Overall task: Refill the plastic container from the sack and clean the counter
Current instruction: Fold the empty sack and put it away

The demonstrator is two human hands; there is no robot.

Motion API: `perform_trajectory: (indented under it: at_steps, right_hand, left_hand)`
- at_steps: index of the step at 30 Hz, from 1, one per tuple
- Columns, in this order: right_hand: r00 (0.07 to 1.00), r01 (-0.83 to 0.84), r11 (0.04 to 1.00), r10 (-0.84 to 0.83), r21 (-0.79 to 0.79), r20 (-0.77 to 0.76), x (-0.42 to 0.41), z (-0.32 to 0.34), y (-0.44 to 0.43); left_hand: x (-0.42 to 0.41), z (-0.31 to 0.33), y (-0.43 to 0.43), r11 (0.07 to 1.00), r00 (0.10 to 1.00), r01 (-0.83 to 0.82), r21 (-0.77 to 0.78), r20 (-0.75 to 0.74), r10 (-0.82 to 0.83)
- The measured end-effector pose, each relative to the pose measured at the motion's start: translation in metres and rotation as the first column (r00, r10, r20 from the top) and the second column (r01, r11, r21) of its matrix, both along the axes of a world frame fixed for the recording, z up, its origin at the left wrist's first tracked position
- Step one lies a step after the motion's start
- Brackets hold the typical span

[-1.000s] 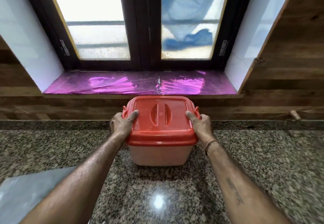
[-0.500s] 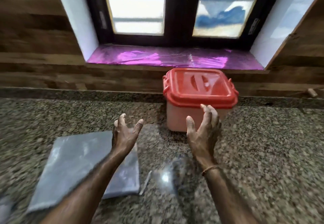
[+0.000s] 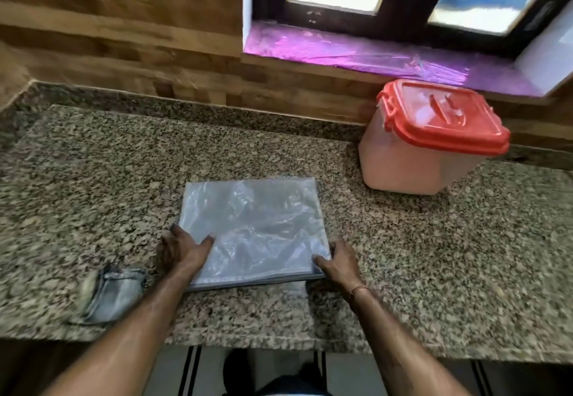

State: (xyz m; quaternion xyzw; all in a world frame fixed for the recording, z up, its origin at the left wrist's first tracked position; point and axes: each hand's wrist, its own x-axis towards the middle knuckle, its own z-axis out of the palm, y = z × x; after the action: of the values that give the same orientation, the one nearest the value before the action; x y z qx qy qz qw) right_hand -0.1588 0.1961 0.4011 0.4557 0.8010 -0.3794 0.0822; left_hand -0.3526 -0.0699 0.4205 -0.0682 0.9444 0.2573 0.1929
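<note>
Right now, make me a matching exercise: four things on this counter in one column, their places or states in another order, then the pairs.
Things:
1. plastic container
2. folded sack
3. cloth
4. lid

Places or states:
A. crumpled near the counter's front edge, left of the left hand
B. lying flat, both hands at its near corners, the right hand on the right one
C. red, shut on top
D. standing at the back, below the window sill

Pairs: 1-D, 2-B, 3-A, 4-C
</note>
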Motion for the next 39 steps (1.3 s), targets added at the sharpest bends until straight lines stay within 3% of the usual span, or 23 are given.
perform_trajectory:
  at_steps: [3, 6, 8, 10, 14, 17, 20, 22, 24, 27, 30, 34, 39]
  right_hand:
    - [0.977, 0.167, 0.961, -0.191, -0.221, -0.093, -0.005, 0.016, -0.004]
    - [0.876, 0.314, 0.775, -0.46, -0.549, -0.148, -0.014, 0.038, -0.002]
    - [0.77, 0.318, 0.653, -0.601, -0.687, -0.215, -0.017, 0.055, -0.008]
    - [0.675, 0.315, 0.562, -0.699, -0.765, -0.235, -0.021, 0.053, -0.017]
    - [0.687, 0.355, 0.467, -0.718, -0.81, -0.113, -0.038, 0.037, -0.052]
    - [0.733, 0.442, 0.535, -0.678, -0.72, -0.054, -0.06, 0.018, -0.068]
    - [0.765, 0.497, 0.636, -0.642, -0.59, -0.048, -0.07, 0.005, -0.068]
    - [0.816, 0.478, 0.726, -0.576, -0.494, -0.057, -0.068, -0.004, -0.061]
    - [0.864, 0.435, 0.796, -0.5, -0.422, -0.053, -0.062, -0.006, -0.054]
    - [0.924, 0.335, 0.864, -0.379, -0.376, -0.048, -0.052, -0.009, -0.043]
    - [0.951, 0.283, 0.924, -0.306, -0.257, -0.053, -0.041, -0.008, -0.03]
    - [0.934, 0.333, 0.918, -0.353, -0.215, -0.061, -0.027, 0.006, -0.021]
    - [0.869, 0.421, 0.794, -0.491, -0.439, -0.054, -0.027, 0.01, -0.017]
  left_hand:
    - [-0.001, -0.004, -0.009, 0.999, 1.0, 0.009, 0.041, 0.001, -0.009]
    - [-0.003, -0.006, -0.014, 0.994, 0.999, -0.001, 0.106, 0.046, -0.004]
    - [-0.003, -0.008, -0.014, 0.987, 0.997, -0.013, 0.161, 0.076, 0.001]
    - [0.003, -0.005, -0.011, 0.973, 0.995, -0.032, 0.228, 0.101, 0.01]
    - [0.025, -0.002, 0.002, 0.948, 0.984, -0.051, 0.313, 0.179, -0.006]
    - [0.038, 0.0, 0.008, 0.934, 0.976, -0.088, 0.347, 0.22, 0.011]
    - [0.031, 0.008, 0.007, 0.986, 0.996, 0.04, 0.164, 0.072, -0.052]
    - [0.014, 0.007, 0.004, 0.982, 0.979, 0.189, 0.003, -0.079, -0.188]
    - [-0.007, 0.012, 0.005, 0.95, 0.947, 0.306, -0.061, -0.082, -0.311]
    - [-0.034, 0.014, 0.012, 0.898, 0.9, 0.427, -0.107, -0.046, -0.433]
    - [-0.047, 0.009, 0.019, 0.911, 0.907, 0.411, -0.037, -0.077, -0.413]
    - [-0.047, 0.002, 0.03, 0.948, 0.95, 0.312, 0.072, -0.027, -0.31]
    - [-0.044, -0.011, 0.036, 0.975, 0.976, 0.17, 0.141, 0.114, -0.187]
